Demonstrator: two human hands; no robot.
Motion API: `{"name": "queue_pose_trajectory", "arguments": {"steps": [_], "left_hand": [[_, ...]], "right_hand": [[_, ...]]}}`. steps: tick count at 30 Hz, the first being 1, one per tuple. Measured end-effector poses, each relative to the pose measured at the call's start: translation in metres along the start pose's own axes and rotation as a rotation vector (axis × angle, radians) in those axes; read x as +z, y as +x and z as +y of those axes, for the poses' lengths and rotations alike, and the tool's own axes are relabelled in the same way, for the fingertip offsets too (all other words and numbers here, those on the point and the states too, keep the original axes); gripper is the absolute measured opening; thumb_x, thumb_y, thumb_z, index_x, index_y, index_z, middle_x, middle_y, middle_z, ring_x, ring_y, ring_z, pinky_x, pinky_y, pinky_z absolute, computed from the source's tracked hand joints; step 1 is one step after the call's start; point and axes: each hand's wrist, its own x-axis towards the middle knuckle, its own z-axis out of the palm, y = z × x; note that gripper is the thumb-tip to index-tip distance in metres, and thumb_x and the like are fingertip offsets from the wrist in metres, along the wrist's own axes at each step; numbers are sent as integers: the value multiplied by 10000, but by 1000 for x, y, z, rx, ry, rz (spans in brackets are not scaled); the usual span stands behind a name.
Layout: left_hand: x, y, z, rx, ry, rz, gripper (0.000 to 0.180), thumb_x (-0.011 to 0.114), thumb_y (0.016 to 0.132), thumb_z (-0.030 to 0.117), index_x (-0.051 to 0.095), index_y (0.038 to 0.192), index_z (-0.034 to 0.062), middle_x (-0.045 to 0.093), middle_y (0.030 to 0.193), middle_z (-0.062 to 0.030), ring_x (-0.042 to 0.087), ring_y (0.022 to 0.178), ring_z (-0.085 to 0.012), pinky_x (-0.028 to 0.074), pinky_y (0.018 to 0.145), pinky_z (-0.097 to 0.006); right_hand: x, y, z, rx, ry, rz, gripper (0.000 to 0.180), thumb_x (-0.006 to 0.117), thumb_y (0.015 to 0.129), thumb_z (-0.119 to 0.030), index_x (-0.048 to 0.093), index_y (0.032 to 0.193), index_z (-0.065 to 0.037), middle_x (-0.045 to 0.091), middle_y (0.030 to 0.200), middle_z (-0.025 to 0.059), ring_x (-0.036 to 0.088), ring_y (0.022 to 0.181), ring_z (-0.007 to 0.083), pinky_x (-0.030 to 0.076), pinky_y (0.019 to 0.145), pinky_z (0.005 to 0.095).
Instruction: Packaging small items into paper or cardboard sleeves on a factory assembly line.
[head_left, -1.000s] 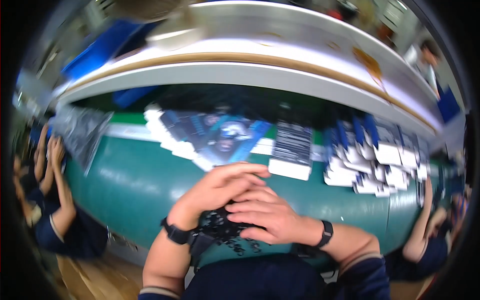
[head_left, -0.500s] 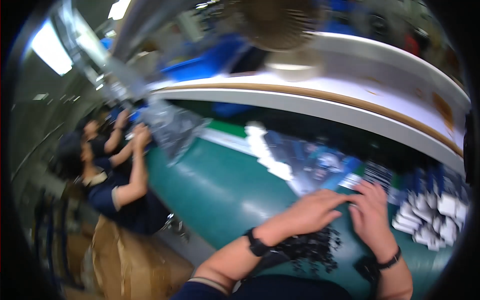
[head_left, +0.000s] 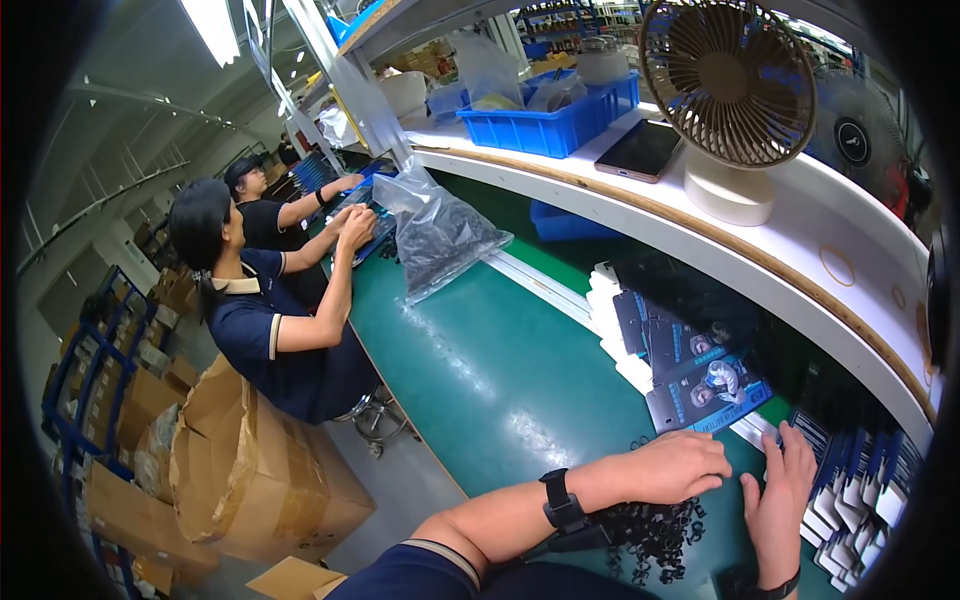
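My left hand [head_left: 672,468] is over the green tabletop, its wrist in a black band. Its fingers are bent and drawn together; anything between them is hidden. To its right, my right hand [head_left: 778,505] holds nothing visible, fingers stretched and thumb apart. The two hands do not touch. Beneath and in front of the left wrist lies a loose heap of small black clip-like parts [head_left: 655,545]. Just beyond the hands are dark blue printed flat boxes [head_left: 700,395]. Beside the right hand stand several dark boxes with white flaps [head_left: 850,510].
A white shelf [head_left: 800,255] overhangs the bench, carrying a fan [head_left: 730,200], a phone [head_left: 640,150] and a blue bin [head_left: 560,128]. A clear bag of dark parts [head_left: 440,235] sits farther left. Two people work along the bench, near a large cardboard box [head_left: 270,480].
The view has swung left and steadied. My hands, whose fingertips met before, have come apart; the left fingers have bent downward while the right hand has opened out.
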Motion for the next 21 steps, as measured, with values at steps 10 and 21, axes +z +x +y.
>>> {"name": "queue_pose_trajectory", "arguments": {"steps": [10,21], "left_hand": [[-25,-2,-13,-130,201,250,202,629,843,138,649,1026,55,588,1060,-101,540,1006,-298,437,866,-416],[-14,-7,-23,-41,205,140,245,666,822,187,658,972,-7,542,1234,-166,425,1263,-357,329,1078,-458]], "right_hand": [[16,-3,-26,36,660,-179,671,644,743,-45,419,1374,-22,352,1465,217,366,1348,350,275,1115,405],[54,53,-19,8,746,-120,578,532,862,-33,378,1418,-71,292,1499,243,324,1377,367,276,1109,394]]}}
